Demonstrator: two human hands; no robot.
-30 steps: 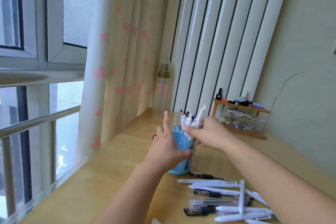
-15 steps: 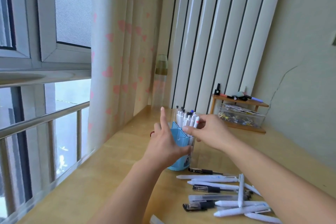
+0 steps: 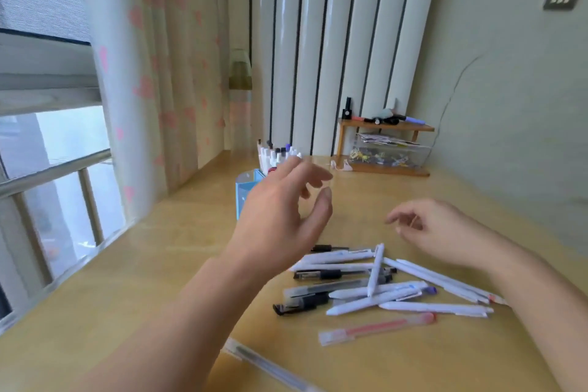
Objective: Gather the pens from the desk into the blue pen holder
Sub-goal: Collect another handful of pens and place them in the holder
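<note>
The blue pen holder (image 3: 245, 189) stands on the wooden desk (image 3: 133, 280), mostly hidden behind my left hand (image 3: 283, 216); several pen tops (image 3: 276, 153) stick out of it. My left hand hovers in front of the holder with fingers spread and empty. My right hand (image 3: 436, 229) hangs loosely curled above the desk, holding nothing. Below both hands lies a pile of white and black pens (image 3: 372, 283). A red-ink pen (image 3: 378, 328) and a clear pen (image 3: 264, 363) lie nearer to me.
A small wooden shelf (image 3: 385, 127) with a clear box of clips (image 3: 385, 153) stands at the back by the wall. A curtain (image 3: 143, 73) and window railing (image 3: 54, 165) line the desk's left edge. White vertical radiator tubes (image 3: 334, 41) rise behind the holder.
My right hand has let go of the white pens in the holder and drawn back to the right. My left hand has come off the holder. The view has tilted downward.
</note>
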